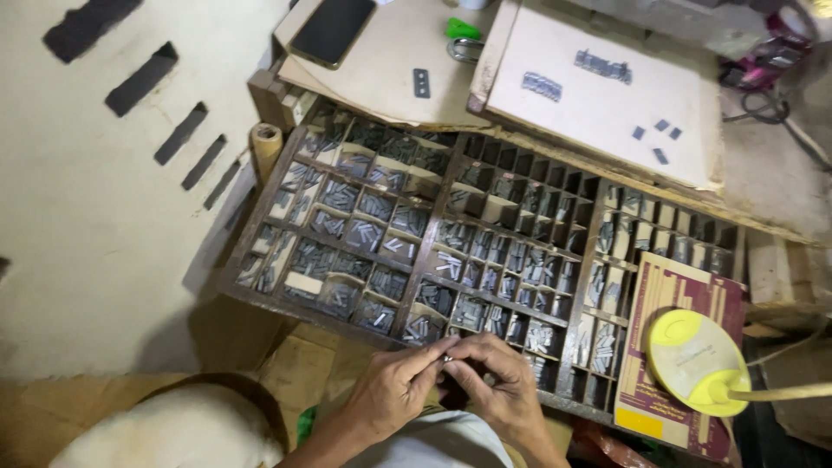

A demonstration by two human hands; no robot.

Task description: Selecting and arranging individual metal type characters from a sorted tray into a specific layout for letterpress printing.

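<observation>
At about four o'clock a maroon and cream printed booklet (685, 299) lies on the right end of the wooden type case (433, 204), with a round yellow lamp head (693, 351) resting on it and a yellow label patch at its lower corner. At one o'clock a pale board (607, 113) carries two short rows of set metal type and a few loose pieces; at eleven o'clock a dark phone (334, 29) lies on a second cream board (381, 69), with a green object just beyond. At six o'clock the left hand (390, 390) and right hand (503, 386) meet fingertip to fingertip, pinching a small metal type piece (447, 357) between them just over the case's near edge, both wrists bent inward. Small grey type fills the case's compartments. Open room lies at nine o'clock, on the pale wall and floor left of the case; cardboard lies below its near rim.
</observation>
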